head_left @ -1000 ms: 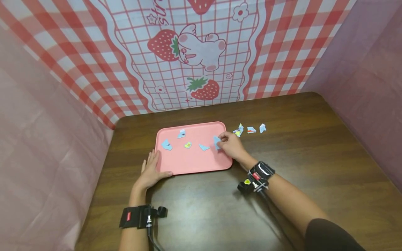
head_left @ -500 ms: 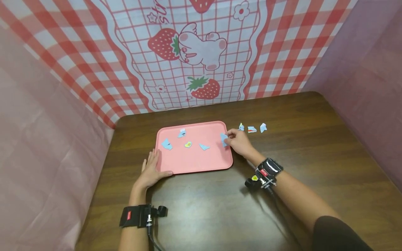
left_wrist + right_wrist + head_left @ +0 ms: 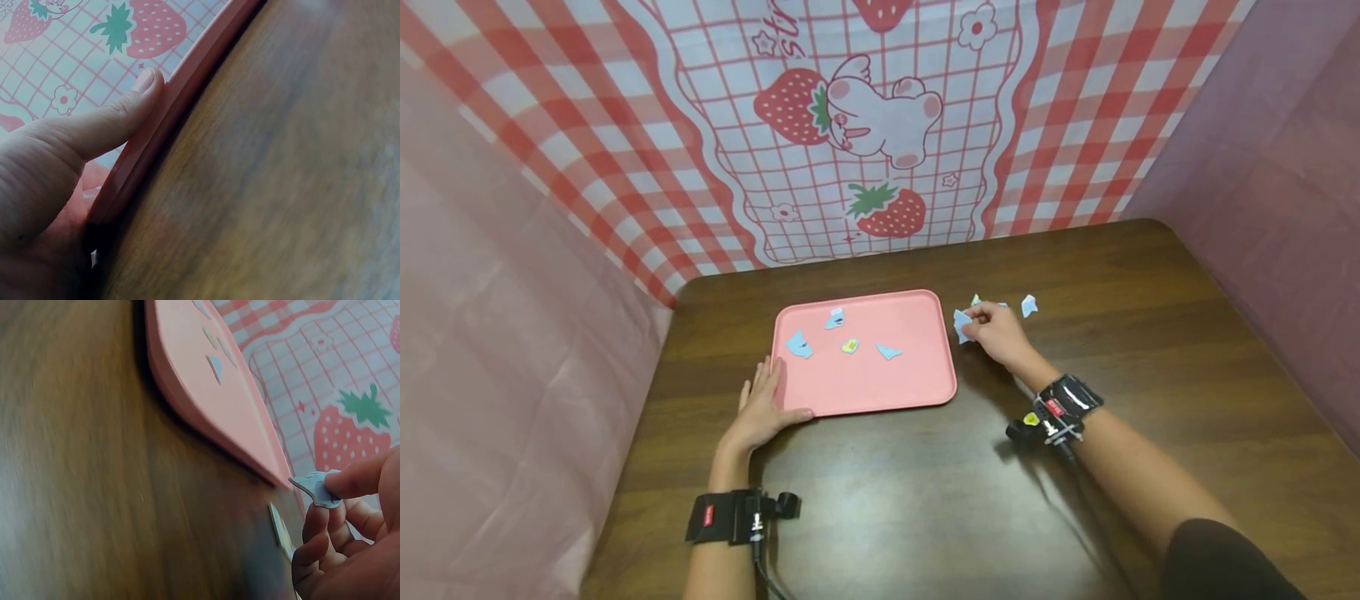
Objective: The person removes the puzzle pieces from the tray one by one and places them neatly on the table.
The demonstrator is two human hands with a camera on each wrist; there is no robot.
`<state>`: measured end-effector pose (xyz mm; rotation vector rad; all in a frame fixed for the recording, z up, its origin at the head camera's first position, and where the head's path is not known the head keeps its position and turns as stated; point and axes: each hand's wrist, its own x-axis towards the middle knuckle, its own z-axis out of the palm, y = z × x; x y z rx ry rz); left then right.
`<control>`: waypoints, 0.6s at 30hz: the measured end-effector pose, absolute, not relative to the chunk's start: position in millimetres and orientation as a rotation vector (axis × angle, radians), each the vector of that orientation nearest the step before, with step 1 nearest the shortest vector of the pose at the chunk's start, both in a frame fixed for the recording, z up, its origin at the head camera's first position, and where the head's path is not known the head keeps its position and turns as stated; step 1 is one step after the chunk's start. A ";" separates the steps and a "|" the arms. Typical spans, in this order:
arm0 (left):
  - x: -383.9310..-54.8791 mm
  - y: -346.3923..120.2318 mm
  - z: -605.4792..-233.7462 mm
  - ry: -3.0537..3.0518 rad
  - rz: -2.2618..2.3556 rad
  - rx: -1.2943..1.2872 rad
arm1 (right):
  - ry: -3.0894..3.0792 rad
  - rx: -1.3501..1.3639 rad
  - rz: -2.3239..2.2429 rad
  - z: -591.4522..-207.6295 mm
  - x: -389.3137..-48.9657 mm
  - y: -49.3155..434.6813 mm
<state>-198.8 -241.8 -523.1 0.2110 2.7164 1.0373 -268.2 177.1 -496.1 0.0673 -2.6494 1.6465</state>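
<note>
My right hand [image 3: 1002, 335] pinches a light-blue, irregular puzzle piece [image 3: 962, 326] between thumb and fingers, above the table just right of the pink tray [image 3: 917, 392]. The right wrist view shows this thin, flat puzzle piece [image 3: 315, 487] at the fingertips. My left hand [image 3: 762, 414] rests at the tray's near left corner, thumb along the front rim and fingers against the left side. On the tray lie several loose pieces: blue ones [image 3: 800, 345] and a small yellow one [image 3: 850, 345].
Beyond my right hand, more puzzle pieces lie on the brown wooden table [image 3: 880, 492]; a pale one [image 3: 1029, 306] shows fully, others are partly hidden. A strawberry-print cloth [image 3: 880, 125] hangs behind the table. Each wrist wears a black strap with a camera and cable.
My right hand has carried the blue puzzle piece rightward, from over the tray's right part, across its rim, to beside the tray. The left hand and tray stay in place.
</note>
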 end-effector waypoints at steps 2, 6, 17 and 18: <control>-198.8 -241.5 -523.5 2.715 1.039 0.211 | -2.647 0.043 1.628 -495.8 -268.6 185.4; -199.0 -241.1 -523.7 2.718 1.033 0.210 | -2.647 0.004 1.621 -495.7 -268.6 200.9; -198.8 -241.2 -523.8 2.723 1.018 0.201 | -2.602 -0.067 1.626 -497.2 -270.5 229.4; -198.8 -241.1 -523.8 2.721 1.019 0.199 | -2.595 -0.074 1.629 -497.1 -270.4 231.5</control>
